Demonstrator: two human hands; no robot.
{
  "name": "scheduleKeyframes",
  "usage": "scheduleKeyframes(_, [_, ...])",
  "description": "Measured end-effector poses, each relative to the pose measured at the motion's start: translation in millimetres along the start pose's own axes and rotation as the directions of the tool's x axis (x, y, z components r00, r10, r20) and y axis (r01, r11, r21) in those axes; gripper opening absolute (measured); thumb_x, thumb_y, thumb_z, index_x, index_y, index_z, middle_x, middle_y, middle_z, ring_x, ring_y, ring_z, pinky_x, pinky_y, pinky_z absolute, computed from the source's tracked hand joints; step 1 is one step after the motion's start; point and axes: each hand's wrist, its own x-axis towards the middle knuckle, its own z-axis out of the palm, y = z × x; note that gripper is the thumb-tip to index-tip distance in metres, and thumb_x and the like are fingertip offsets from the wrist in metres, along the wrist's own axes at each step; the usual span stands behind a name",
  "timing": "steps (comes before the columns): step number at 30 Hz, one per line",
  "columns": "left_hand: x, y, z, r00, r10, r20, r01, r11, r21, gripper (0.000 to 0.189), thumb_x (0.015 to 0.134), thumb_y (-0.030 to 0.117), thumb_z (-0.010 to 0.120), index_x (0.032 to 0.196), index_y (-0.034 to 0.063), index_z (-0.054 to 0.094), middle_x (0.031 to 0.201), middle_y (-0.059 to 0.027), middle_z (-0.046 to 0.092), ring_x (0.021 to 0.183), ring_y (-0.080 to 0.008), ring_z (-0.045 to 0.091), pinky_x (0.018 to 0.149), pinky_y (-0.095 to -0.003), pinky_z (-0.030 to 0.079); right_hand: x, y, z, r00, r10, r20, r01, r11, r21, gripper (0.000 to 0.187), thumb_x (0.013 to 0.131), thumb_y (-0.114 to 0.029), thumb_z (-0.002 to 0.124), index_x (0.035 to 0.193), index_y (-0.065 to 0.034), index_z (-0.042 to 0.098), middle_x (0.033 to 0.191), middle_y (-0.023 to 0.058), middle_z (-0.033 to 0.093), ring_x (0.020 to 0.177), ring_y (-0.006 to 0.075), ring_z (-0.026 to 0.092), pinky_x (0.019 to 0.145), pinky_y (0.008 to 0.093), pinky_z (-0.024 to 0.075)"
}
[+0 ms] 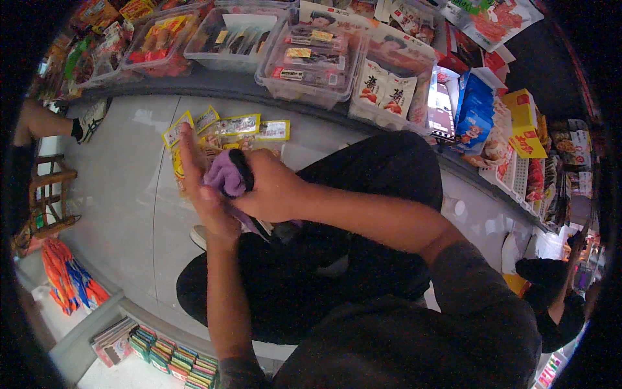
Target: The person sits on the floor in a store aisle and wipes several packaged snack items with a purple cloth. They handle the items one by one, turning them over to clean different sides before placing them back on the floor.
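A purple cloth with a black edge point(226, 176) is bunched in my right hand point(274, 187), whose fingers are curled around it. My left hand point(206, 194) is held up edge-on with its fingers straight. The cloth lies against its palm side, and part of it hangs below between the wrists. Beyond my hands, several small snack packets with yellow borders point(236, 124) lie on the grey tiled floor point(121, 160). My hands partly cover these packets.
Clear plastic bins of packaged snacks point(306, 90) line the low shelf ahead. A lit phone point(441, 109) stands among them, beside blue packets point(474, 109). At left are another person's foot point(92, 120) and a wooden stool point(51, 189). Small boxes point(170, 357) sit on a lower-left shelf.
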Motion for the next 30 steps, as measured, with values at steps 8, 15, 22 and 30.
scheduleKeyframes(8, [-19.8, -6.1, 21.6, 0.974, 0.074, 0.214, -0.147, 0.926, 0.348, 0.103, 0.093, 0.060, 0.045, 0.152, -0.0125, 0.002, 0.160, -0.0301, 0.008, 0.150, -0.0369, 0.010, 0.120, -0.0440, 0.010, 16.3, -4.5, -16.4, 0.930, 0.057, -0.362, -0.063, 0.998, -0.005, 0.015, 0.086, -0.012, 0.071, 0.096, -0.0029, 0.066, 0.093, 0.0059, 0.068, 0.087, 0.0118, 0.061, 0.080, 0.0303, 0.0503])
scheduleKeyframes(15, [-4.0, -7.0, 4.2, 0.999, 0.036, 0.024, -0.041, 0.969, 0.244, 0.108, 0.091, 0.076, 0.035, 0.156, -0.0015, -0.003, 0.163, -0.0222, 0.008, 0.150, -0.0340, 0.013, 0.120, -0.0441, 0.013, 10.4, -8.5, -10.5, 0.991, 0.131, -0.037, -0.130, 0.991, 0.030, 0.036, 0.082, -0.023, 0.079, 0.105, -0.0009, 0.062, 0.098, 0.0067, 0.068, 0.088, 0.0133, 0.062, 0.083, 0.0319, 0.0509])
scheduleKeyframes(22, [0.0, -7.6, 4.9, 0.998, 0.056, -0.030, -0.049, 0.982, 0.184, 0.098, 0.095, 0.069, 0.036, 0.157, 0.0015, 0.001, 0.164, -0.0205, 0.009, 0.151, -0.0333, 0.014, 0.120, -0.0454, 0.014, 13.6, -18.7, -21.5, 0.996, 0.081, -0.036, -0.086, 0.981, -0.171, 0.040, 0.075, -0.021, 0.083, 0.106, -0.0031, 0.065, 0.094, 0.0097, 0.070, 0.085, 0.0189, 0.065, 0.083, 0.0334, 0.0524])
scheduleKeyframes(30, [8.7, -11.9, -26.2, 0.750, -0.649, -0.128, 0.438, 0.632, -0.640, 0.063, 0.101, 0.047, 0.036, 0.146, 0.0024, 0.041, 0.139, -0.0173, 0.053, 0.125, -0.0344, 0.053, 0.108, -0.0471, 0.040, 6.2, 1.0, -20.8, 0.807, -0.477, 0.348, 0.590, 0.685, -0.428, 0.057, 0.064, -0.019, 0.083, 0.117, -0.0077, 0.064, 0.111, 0.0121, 0.064, 0.104, 0.0321, 0.062, 0.091, 0.0424, 0.0508])
